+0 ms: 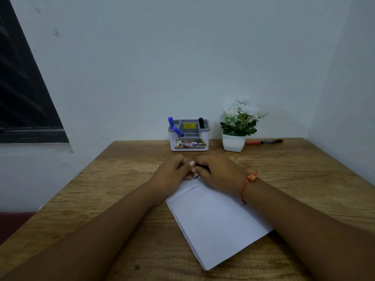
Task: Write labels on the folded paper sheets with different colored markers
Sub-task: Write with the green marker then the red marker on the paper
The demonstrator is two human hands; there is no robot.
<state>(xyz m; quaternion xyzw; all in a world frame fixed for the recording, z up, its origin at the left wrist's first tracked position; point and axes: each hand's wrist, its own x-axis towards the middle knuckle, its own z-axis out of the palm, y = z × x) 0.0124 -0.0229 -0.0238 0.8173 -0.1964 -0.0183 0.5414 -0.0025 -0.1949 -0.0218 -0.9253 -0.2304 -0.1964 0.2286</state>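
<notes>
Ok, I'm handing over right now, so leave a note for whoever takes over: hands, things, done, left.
Left hand and right hand grip the black marker above the folded paper's far end.
Done: some black lettering there, partly hidden by fingers.
Blue markers and a spare black marker stand in the organizer; the red marker lies on the table right of the plant pot.
Left: blue and red labels, none visible.

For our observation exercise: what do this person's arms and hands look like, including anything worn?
Both forearms are bare, no sleeves in view. A red-orange thread bracelet with a yellow knot circles the wrist of the right hand; the wrist of the left hand is bare.
</notes>
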